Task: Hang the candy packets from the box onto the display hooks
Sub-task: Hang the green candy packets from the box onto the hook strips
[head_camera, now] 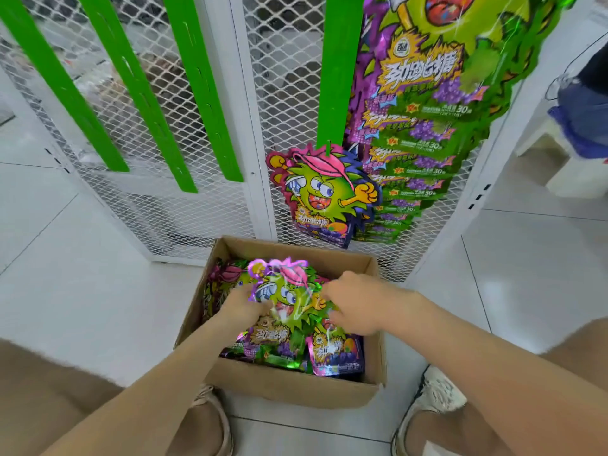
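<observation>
White tile floor (82, 258) underfoot, with a white mesh rack (184, 209) standing on the far side. Green hook strips (138, 93) slanting down the mesh on the left, bare of packets. One more green strip (339, 70) to their right, with a single hung packet (324, 195) at its lower end, pink cap up and face outward. Just right of that, a column of green packets (418, 126), overlapped one above another, each with its long axis vertical.

Open cardboard box (289, 388) on the floor near the rack's foot, between two shoes (434, 393). More loose packets (335, 353) lying in it, face up.

Held packet (289, 301) just above the pile inside the box, printed face up. Long axis running near to far, pink-capped top end pointing far toward the rack, lettered bottom end toward the near wall of the box.

Left hand (241, 304) at the packet's left edge, gripping it, fingers curled and partly hidden under the foil. Right hand (355, 304) at the packet's right edge, fingers curled in and pinching it, somewhat blurred.

At the far right edge, part of another person (585, 103) in blue.
</observation>
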`<act>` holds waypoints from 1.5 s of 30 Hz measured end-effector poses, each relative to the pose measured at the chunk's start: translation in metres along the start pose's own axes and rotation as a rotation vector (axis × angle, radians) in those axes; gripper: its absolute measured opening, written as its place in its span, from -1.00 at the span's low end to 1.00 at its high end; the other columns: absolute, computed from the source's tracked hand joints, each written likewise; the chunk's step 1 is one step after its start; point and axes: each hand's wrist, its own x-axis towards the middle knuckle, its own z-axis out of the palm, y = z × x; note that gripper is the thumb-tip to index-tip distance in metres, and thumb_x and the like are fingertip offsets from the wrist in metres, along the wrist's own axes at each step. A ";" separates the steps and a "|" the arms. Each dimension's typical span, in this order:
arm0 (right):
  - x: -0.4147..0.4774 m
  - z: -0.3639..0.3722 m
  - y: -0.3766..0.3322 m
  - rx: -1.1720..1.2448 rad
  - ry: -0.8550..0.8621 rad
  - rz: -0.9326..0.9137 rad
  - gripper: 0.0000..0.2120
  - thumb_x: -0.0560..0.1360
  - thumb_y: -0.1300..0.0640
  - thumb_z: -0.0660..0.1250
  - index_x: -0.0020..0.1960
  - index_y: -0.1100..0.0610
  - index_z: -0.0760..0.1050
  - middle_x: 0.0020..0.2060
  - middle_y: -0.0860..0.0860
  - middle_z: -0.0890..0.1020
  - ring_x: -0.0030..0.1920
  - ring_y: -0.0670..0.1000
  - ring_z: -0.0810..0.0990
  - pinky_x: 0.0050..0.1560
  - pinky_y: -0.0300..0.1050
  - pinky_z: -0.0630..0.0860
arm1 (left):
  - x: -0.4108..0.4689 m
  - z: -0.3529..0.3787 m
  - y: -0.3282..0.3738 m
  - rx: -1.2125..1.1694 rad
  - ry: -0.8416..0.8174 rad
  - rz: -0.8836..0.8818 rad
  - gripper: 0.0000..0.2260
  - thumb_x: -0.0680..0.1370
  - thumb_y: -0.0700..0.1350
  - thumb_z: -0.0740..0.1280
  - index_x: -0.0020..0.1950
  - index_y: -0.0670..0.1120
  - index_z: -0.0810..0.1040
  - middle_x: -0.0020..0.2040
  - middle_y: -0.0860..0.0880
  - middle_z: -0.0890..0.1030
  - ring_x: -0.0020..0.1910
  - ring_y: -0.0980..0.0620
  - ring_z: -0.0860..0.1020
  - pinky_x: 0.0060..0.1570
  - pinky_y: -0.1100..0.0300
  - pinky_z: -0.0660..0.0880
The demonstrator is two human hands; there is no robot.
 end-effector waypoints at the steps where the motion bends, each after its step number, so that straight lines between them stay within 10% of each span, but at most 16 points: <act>1: 0.001 -0.003 0.003 0.054 0.078 0.033 -0.80 0.67 0.03 0.24 0.16 0.16 0.47 0.13 0.21 0.56 0.10 0.28 0.62 -0.06 0.04 0.51 | -0.006 -0.003 0.009 -0.033 -0.068 0.001 -0.83 0.63 -0.18 0.48 0.16 0.02 0.58 0.06 -0.03 0.67 -0.06 0.04 0.60 0.08 0.01 0.55; 6: -0.006 -0.022 0.029 0.360 0.489 0.216 -0.69 0.66 -0.12 0.32 0.00 0.14 0.46 -0.08 0.16 0.63 -0.02 0.23 0.61 -0.06 0.06 0.52 | -0.033 -0.028 0.045 -0.172 -0.241 0.068 -0.28 0.53 0.03 0.59 0.60 -0.04 0.35 0.53 -0.04 0.46 0.36 0.01 0.57 0.18 0.00 0.65; 11: -0.037 -0.046 0.033 0.857 0.720 0.064 -0.61 0.62 0.05 0.43 -0.29 0.17 0.39 -0.52 -0.09 0.33 -0.42 -0.08 0.23 -0.34 -0.08 0.15 | -0.066 -0.035 0.084 -0.259 -0.179 0.229 -0.20 0.48 0.03 0.61 0.63 -0.07 0.32 0.50 -0.14 0.48 0.29 -0.01 0.63 0.10 0.00 0.69; 15: -0.063 -0.063 0.022 1.183 0.838 0.029 -0.87 0.58 0.22 0.41 -0.07 0.01 0.63 -0.33 -0.01 0.67 -0.31 -0.08 0.55 -0.19 -0.09 0.51 | -0.096 -0.035 0.118 -0.238 -0.170 0.301 -0.44 0.46 0.02 0.63 0.40 -0.05 0.54 0.26 -0.10 0.69 0.16 -0.04 0.71 0.17 -0.13 0.68; 19: -0.092 -0.089 0.023 0.933 1.101 -0.121 -0.94 0.65 0.02 0.39 0.03 -0.06 0.63 -0.16 -0.12 0.70 -0.12 -0.11 0.65 -0.04 -0.12 0.58 | -0.126 -0.029 0.163 -0.155 -0.098 0.516 -0.80 0.59 -0.12 0.53 0.18 0.07 0.64 0.11 0.00 0.76 0.11 -0.08 0.71 0.17 -0.15 0.66; 31: -0.140 -0.220 0.074 0.559 1.528 -0.187 -0.92 0.62 0.10 0.45 0.10 0.01 0.68 -0.19 -0.28 0.65 -0.19 -0.18 0.63 -0.16 -0.37 0.46 | -0.191 -0.027 0.372 -0.050 0.706 1.311 -0.68 0.53 -0.23 0.34 0.27 -0.03 0.57 0.19 0.07 0.54 0.20 0.13 0.51 0.18 0.21 0.45; 37: -0.141 -0.295 0.096 0.425 1.621 -0.084 -0.91 0.62 0.01 0.40 0.06 -0.03 0.65 -0.28 -0.21 0.61 -0.30 -0.16 0.56 -0.24 -0.16 0.45 | -0.182 -0.031 0.478 0.029 0.714 1.250 -0.63 0.62 -0.24 0.28 0.43 -0.08 0.54 0.29 0.01 0.61 0.27 0.06 0.57 0.36 0.04 0.49; 45: -0.140 -0.348 0.116 0.335 1.669 -0.041 -0.79 0.60 -0.10 0.27 0.14 -0.14 0.64 -0.05 -0.15 0.71 0.04 0.10 0.65 0.15 0.27 0.54 | -0.184 -0.048 0.525 -0.065 0.545 1.100 -0.73 0.68 -0.21 0.20 0.27 -0.05 0.62 0.08 0.06 0.71 0.13 0.10 0.66 0.26 0.05 0.58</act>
